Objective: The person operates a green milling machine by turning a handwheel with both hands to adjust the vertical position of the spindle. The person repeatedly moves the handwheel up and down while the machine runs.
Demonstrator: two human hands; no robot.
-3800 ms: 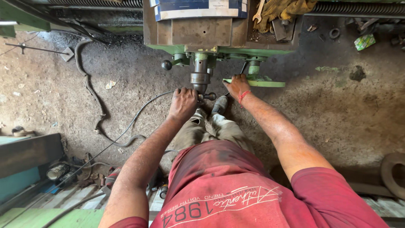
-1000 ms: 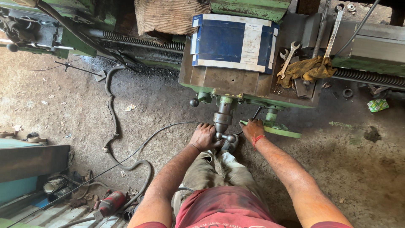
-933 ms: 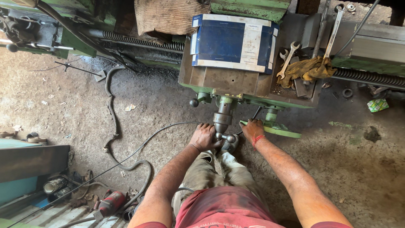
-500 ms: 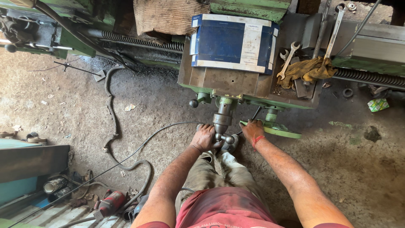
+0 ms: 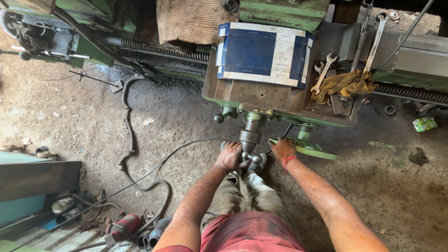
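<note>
The left hand (image 5: pixel 229 157) is closed around the ball-ended crank handle (image 5: pixel 249 156) at the front of a green lathe carriage (image 5: pixel 261 95), fingers wrapped over one arm of it. The right hand (image 5: pixel 283 148) is laid, fingers curled, on the rim of the green handwheel (image 5: pixel 305 149) just beside; whether it is truly gripped cannot be told. The step in hand is judged to be a feed adjustment at the carriage controls, and any further turn would seem to call for a steady grip on both.

A flattened blue-and-white box (image 5: pixel 264 55) is lying on top of the carriage; nothing is seen inside it. Beside it, spanners (image 5: pixel 324 74) and a yellow rag (image 5: pixel 345 84) are piled in a tray (image 5: pixel 333 105). A cable (image 5: pixel 154 170) is trailed across the dirt floor (image 5: pixel 70 126).
</note>
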